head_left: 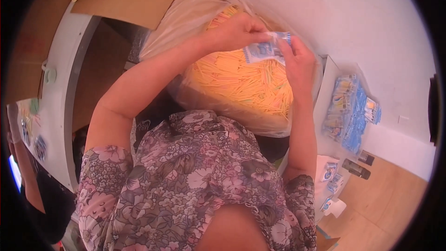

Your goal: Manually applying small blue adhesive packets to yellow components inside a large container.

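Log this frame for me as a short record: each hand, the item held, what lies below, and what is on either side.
Left hand: pinching the packet's upper edge
Right hand: gripping the packet's right end
Item held: small clear packet with blue-striped ends; contents unclear
Below: yellow-orange sticks, heaped in a clear plastic liner
Right side: pile of blue-edged packets
Left side: white table; at the far edge, another person's arm
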Demonstrator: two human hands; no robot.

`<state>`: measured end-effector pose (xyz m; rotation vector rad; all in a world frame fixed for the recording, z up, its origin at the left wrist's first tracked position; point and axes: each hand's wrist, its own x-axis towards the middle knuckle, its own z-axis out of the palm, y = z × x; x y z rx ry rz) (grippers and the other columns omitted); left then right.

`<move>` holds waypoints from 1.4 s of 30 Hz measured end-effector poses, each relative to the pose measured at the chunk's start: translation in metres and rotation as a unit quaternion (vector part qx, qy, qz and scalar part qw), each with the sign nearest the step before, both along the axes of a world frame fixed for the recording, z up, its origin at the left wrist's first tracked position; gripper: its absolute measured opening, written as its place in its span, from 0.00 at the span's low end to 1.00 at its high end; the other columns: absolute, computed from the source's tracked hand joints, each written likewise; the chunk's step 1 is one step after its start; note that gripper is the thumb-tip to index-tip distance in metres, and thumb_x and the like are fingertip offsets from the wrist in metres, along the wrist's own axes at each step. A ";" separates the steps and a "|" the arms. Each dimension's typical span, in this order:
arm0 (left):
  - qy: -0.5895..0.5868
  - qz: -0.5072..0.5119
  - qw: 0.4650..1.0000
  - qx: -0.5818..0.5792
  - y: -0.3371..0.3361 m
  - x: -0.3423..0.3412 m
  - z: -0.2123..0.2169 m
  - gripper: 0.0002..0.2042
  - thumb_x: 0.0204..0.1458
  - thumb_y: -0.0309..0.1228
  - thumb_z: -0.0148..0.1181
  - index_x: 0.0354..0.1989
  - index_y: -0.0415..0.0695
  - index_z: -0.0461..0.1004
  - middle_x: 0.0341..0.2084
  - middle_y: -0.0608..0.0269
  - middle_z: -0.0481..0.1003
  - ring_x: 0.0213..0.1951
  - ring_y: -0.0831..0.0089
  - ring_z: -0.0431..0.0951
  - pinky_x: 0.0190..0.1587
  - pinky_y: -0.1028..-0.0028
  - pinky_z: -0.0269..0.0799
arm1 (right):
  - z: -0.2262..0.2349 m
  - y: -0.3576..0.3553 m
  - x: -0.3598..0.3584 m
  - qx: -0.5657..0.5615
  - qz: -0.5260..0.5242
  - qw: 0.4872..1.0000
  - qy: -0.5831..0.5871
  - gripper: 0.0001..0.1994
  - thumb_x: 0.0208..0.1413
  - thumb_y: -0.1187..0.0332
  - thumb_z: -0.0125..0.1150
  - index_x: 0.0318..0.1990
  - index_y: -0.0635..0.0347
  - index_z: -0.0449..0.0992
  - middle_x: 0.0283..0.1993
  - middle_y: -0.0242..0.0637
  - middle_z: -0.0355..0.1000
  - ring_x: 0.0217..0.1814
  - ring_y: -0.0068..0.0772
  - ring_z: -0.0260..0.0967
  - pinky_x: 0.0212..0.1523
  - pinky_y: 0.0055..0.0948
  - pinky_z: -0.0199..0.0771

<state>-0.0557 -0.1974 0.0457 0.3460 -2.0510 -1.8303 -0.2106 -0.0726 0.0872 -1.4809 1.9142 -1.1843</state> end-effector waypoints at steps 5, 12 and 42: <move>-0.004 0.254 0.966 -0.037 -0.001 0.051 -0.023 0.07 0.53 0.27 0.58 0.35 0.35 0.77 0.23 0.73 0.74 0.27 0.87 0.69 0.31 0.82 0.67 | -0.041 -0.010 0.023 0.072 0.046 0.993 -0.087 0.07 0.53 0.70 0.60 0.33 0.66 0.76 0.31 0.30 0.71 0.30 0.18 0.65 0.33 0.20 0.66; 0.043 0.240 0.966 0.082 0.007 0.077 -0.031 0.05 0.52 0.23 0.59 0.34 0.35 0.77 0.25 0.71 0.75 0.30 0.86 0.72 0.34 0.84 0.69 | -0.073 -0.019 0.051 0.112 0.260 0.885 0.371 0.07 0.40 0.70 0.63 0.26 0.64 0.74 0.31 0.45 0.69 0.36 0.45 0.69 0.38 0.40 0.70; -0.122 -0.083 0.956 -0.253 0.054 0.033 -0.023 0.04 0.39 0.25 0.62 0.23 0.39 0.77 0.29 0.54 0.76 0.33 0.59 0.76 0.36 0.66 0.70 | -0.002 0.020 0.040 0.222 0.324 0.817 0.423 0.07 0.49 0.73 0.50 0.36 0.66 0.66 0.32 0.51 0.69 0.33 0.46 0.72 0.30 0.39 0.72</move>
